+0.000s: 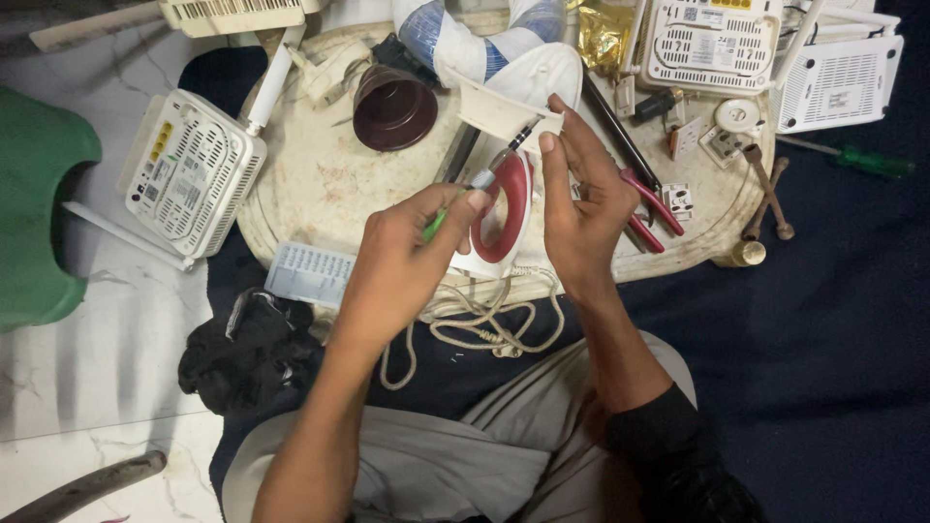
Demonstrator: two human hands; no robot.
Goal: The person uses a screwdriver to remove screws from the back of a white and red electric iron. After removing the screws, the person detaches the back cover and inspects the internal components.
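Head view: my left hand (407,254) pinches a green-handled screwdriver (472,189), tip aimed toward 1 o'clock into the iron (504,208). My right hand (581,208) grips the iron's right side, steadying it at tray (320,184) centre. Red pliers (651,208) lie at 3 o'clock; a router (194,169) at 9.

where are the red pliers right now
In the head view the red pliers lie on the round board, right of centre, just beside the right hand and left of the small white socket.
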